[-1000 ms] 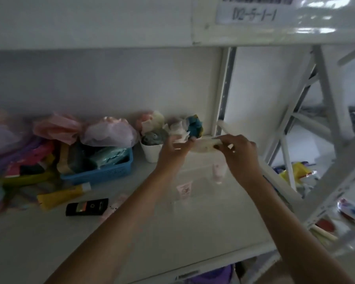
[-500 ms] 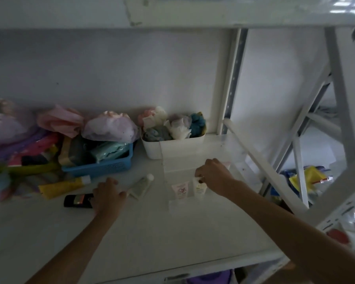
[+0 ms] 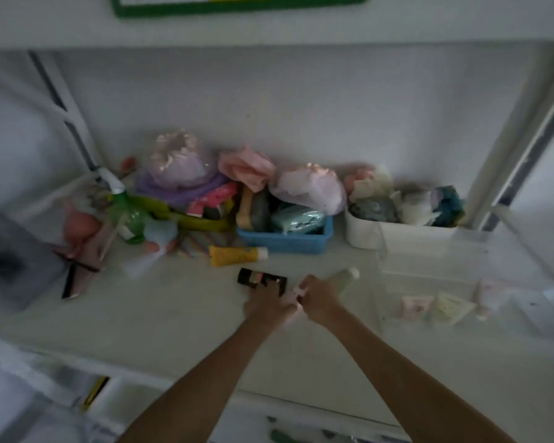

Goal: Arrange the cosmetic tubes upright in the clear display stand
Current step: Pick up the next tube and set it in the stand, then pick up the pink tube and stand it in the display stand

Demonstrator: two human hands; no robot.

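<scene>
Your left hand (image 3: 267,300) and right hand (image 3: 319,297) meet on a small pale tube (image 3: 296,294), grip unclear, probably orienting it for the clear stand (image 3: 397,266) at right.

Clear glossy plastic display stand (image 3: 461,276); blue plastic basket (image 3: 285,243); smooth matt white shelf (image 3: 173,314)

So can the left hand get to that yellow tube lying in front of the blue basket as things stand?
Probably yes. The yellow tube lies flat in the open on the shelf, just beyond the left hand. Only the black tube lies between them, low and easy to pass over.
</scene>
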